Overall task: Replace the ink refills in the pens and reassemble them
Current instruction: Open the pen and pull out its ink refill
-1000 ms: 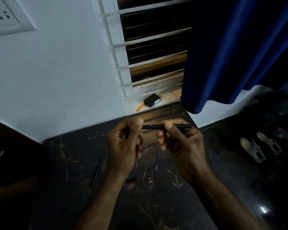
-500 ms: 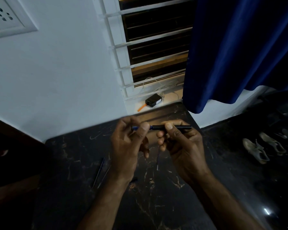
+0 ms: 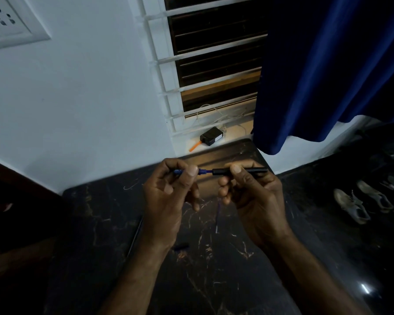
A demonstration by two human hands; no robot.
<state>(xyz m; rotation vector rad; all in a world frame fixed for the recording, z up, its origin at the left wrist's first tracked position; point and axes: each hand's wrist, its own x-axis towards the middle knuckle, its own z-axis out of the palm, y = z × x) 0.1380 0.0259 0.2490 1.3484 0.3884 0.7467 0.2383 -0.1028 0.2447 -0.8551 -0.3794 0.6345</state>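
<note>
Pen barrel (image 3: 239, 171), black, held level above bench (image 3: 96, 223), pinched by right hand (image 3: 253, 201). Blue refill (image 3: 203, 171) gripped between thumb and fingers of left hand (image 3: 166, 201), one end at barrel mouth; whether inside cannot be told. Hands close, not touching. On bench below: one thin rod (image 3: 135, 237) partly hidden by left wrist, one blue refill (image 3: 217, 215) between hands, one small dark cap (image 3: 181, 246). On sill beyond: one black box (image 3: 212, 139). Two shoes (image 3: 362, 204) on floor at right.
</note>
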